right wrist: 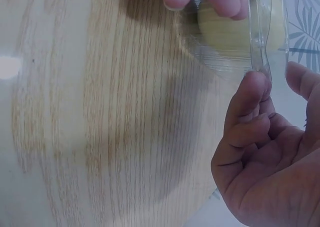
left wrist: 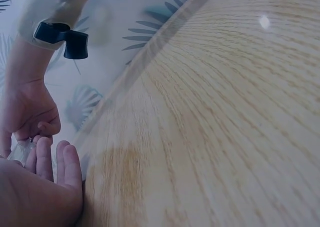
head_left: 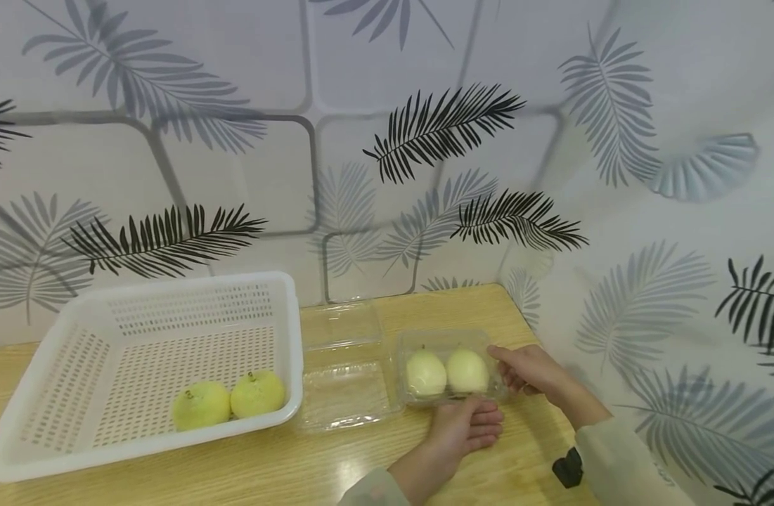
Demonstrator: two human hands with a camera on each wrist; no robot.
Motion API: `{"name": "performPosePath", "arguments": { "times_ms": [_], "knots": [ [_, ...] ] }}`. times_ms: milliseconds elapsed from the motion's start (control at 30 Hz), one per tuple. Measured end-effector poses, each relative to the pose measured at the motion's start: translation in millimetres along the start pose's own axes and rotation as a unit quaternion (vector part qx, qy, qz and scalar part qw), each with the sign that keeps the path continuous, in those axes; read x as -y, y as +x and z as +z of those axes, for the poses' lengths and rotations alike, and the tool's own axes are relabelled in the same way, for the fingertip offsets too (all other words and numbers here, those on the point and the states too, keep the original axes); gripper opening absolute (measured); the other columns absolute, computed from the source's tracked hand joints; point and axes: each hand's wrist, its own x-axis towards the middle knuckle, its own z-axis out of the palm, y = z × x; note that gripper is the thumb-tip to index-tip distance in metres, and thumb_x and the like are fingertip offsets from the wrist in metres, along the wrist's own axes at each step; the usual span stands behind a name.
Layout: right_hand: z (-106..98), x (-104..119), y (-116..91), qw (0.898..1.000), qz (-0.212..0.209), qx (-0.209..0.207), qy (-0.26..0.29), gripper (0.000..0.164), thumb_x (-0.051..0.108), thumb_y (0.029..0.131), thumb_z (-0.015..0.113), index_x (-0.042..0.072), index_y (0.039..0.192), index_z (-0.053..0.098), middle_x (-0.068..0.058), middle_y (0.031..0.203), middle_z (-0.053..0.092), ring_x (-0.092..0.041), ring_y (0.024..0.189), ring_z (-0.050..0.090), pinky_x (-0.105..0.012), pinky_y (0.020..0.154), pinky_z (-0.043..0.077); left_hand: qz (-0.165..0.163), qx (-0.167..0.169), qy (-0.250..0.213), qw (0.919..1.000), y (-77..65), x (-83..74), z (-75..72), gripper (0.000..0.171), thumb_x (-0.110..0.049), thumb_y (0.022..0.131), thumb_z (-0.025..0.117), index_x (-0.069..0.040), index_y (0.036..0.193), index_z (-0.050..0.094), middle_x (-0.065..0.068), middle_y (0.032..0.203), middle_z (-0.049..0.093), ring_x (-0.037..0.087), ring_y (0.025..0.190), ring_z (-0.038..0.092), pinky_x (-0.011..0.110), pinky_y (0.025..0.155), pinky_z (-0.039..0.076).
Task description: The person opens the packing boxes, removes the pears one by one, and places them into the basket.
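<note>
A clear plastic box with its lid closed over two pale yellow pears stands on the wooden table. My right hand holds its right side, thumb at the lid's corner and the other fingers bent at the rim. In the right wrist view the curled fingers meet the rim flange, with a pear showing through the plastic. At the box's near edge is my left hand, its fingers extended to the right. The left wrist view shows those fingers fairly straight, close to the right hand.
An opened clear plastic box lies left of the closed one. Farther left, a white perforated basket holds two yellow-green pears. A patterned wall covering stands right behind the wooden table. The right wrist wears a black device.
</note>
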Motion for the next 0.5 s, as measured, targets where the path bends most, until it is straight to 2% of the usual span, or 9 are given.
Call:
{"name": "performPosePath", "arguments": {
  "times_ms": [233, 500],
  "knots": [
    [2.4, 3.5, 2.0, 1.0, 0.01, -0.019, 0.003, 0.056, 0.062, 0.092, 0.057, 0.007, 0.087, 0.068, -0.001, 0.071, 0.064, -0.016, 0.064, 0.061, -0.025, 0.054, 0.04, -0.003, 0.013, -0.003, 0.9999, -3.0, -2.8, -3.0, 0.042, -0.032, 0.102, 0.052, 0.004, 0.118, 0.067, 0.016, 0.112, 0.072, 0.032, 0.106, 0.07, 0.038, 0.089, 0.058],
    [5.3, 5.0, 4.4, 1.0, -0.001, -0.019, -0.008, 0.054, 0.06, 0.094, 0.056, 0.012, 0.068, 0.062, -0.001, 0.062, 0.06, -0.017, 0.06, 0.057, -0.025, 0.051, 0.037, -0.002, 0.013, -0.012, 0.9998, -2.6, -2.3, -3.6, 0.04, -0.031, 0.101, 0.055, 0.003, 0.116, 0.068, 0.017, 0.113, 0.072, 0.032, 0.105, 0.07, 0.036, 0.088, 0.059]
  ]
}}
